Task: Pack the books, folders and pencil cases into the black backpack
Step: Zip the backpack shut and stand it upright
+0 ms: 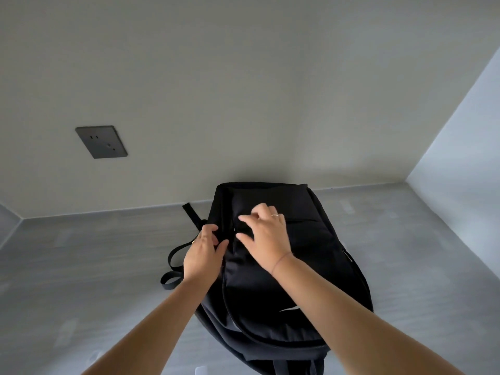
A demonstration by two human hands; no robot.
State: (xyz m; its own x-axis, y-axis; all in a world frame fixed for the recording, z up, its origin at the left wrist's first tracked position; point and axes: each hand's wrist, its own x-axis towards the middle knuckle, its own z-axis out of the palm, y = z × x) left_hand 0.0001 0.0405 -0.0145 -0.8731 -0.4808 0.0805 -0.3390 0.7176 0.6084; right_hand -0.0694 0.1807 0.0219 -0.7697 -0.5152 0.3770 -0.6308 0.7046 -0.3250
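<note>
The bag [284, 280] fills the middle of the bench [94, 253], and its far end lies just short of the back wall [243, 104], so only a narrow gap is left there. Its straps [176, 255] spill out leftward beside the left grip [203, 250], which holds the bag's edge. Beyond them, bare bench runs to the left wall [6, 220]. A broad strip runs to the right wall [460, 158]. The right grip [266, 234] rests spread on the bag's front.
</note>
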